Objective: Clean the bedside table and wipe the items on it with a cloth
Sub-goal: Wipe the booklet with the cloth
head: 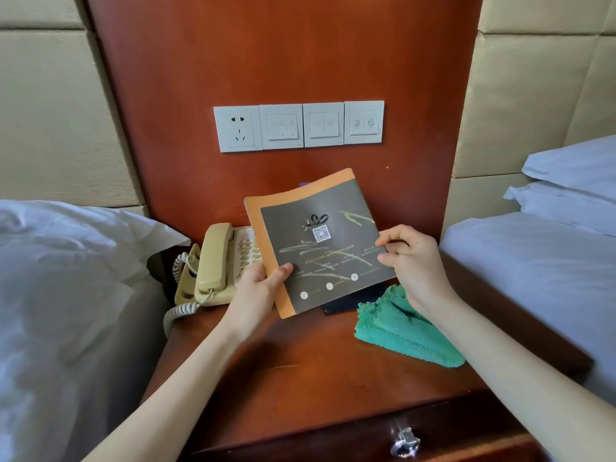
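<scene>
Reddish wooden worktop [300, 371] between two white beds, bearing beige telephone [216, 261], green cloth [403, 328] lying at right, dark item under raised booklet [316, 241]; left hand [263, 285] pinches booklet's lower left edge, right hand [410, 261] pinches its right edge, above worktop.

The front half of the reddish-brown wooden bedside table [300, 378] is left bare. Its back left corner is taken by a beige corded telephone [216, 261], its right edge by a crumpled green cloth [403, 328]. A dark flat item [350, 301] lies mid-back, beneath the held orange-bordered grey booklet [320, 241]. Both sides are hemmed by white bedding [66, 295].
</scene>
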`<control>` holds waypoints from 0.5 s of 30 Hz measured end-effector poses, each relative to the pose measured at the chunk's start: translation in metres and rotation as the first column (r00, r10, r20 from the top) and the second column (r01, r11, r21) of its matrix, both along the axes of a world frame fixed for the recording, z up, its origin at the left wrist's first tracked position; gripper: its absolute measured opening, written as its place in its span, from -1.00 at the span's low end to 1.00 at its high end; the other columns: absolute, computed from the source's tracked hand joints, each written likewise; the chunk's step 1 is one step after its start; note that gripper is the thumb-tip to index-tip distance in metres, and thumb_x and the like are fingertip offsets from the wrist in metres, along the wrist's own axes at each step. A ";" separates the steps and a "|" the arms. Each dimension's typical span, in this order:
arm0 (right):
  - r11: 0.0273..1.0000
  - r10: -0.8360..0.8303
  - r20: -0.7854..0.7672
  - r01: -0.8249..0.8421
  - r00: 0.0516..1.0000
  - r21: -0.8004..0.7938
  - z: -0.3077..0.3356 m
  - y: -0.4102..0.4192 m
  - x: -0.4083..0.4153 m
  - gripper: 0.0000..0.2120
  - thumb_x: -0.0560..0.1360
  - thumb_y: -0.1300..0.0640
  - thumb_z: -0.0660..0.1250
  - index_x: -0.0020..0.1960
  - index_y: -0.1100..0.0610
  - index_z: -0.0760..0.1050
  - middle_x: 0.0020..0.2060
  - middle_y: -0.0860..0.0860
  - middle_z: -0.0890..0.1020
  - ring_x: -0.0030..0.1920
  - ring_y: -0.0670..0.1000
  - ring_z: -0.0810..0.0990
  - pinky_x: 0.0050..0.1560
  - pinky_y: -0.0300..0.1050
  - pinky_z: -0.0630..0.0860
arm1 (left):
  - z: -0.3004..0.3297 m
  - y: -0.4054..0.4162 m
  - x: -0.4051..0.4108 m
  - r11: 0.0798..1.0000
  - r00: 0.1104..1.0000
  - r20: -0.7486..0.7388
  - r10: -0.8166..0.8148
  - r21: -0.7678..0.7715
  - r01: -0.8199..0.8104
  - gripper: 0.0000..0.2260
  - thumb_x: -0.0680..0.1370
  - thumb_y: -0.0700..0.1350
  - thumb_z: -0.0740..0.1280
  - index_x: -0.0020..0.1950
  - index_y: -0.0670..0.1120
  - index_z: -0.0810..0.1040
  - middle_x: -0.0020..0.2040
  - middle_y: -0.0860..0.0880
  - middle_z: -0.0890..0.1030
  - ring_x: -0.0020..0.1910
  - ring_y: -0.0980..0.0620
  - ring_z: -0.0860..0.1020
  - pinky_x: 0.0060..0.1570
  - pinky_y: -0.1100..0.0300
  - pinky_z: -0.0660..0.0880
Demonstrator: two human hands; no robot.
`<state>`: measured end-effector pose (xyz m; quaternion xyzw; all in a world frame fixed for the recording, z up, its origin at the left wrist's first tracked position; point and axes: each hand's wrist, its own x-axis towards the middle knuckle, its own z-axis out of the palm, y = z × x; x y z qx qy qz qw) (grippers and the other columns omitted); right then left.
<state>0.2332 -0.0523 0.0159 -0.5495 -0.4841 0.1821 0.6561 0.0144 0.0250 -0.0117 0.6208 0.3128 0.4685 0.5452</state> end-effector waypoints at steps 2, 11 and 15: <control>0.995 0.001 0.138 0.012 0.990 -0.096 -0.001 -0.003 0.004 -0.66 0.43 0.45 0.31 -0.06 0.02 0.52 0.02 -0.06 0.60 0.10 -0.05 0.55 -0.02 -0.24 0.45 | -0.003 0.002 0.001 1.000 0.999 0.038 0.016 -0.013 -0.015 -0.85 0.62 -0.19 0.25 0.15 -0.12 0.54 0.02 -0.06 0.71 -0.04 -0.04 0.68 -0.14 0.11 0.61; 0.829 0.209 0.789 0.324 0.578 -0.456 -0.034 -0.043 0.004 -0.29 0.39 -0.45 0.11 0.44 -0.21 0.04 0.41 -0.17 0.16 0.40 -0.01 0.16 0.38 0.14 0.10 | 0.002 0.009 -0.002 0.980 0.977 0.111 0.184 0.050 -0.190 -0.84 0.62 -0.20 0.22 0.05 -0.03 0.58 0.05 -0.04 0.69 0.07 -0.07 0.64 0.13 -0.04 0.55; 0.795 0.279 0.811 0.351 0.514 -0.495 -0.048 -0.055 0.011 -0.31 0.34 -0.51 0.03 0.39 -0.25 0.09 0.29 -0.19 0.20 0.29 -0.02 0.20 0.31 0.11 0.12 | 0.008 0.011 0.001 0.968 0.975 0.050 0.217 0.121 -0.222 -0.85 0.63 -0.18 0.22 0.02 0.00 0.57 0.02 0.02 0.67 0.06 -0.03 0.64 0.13 -0.03 0.54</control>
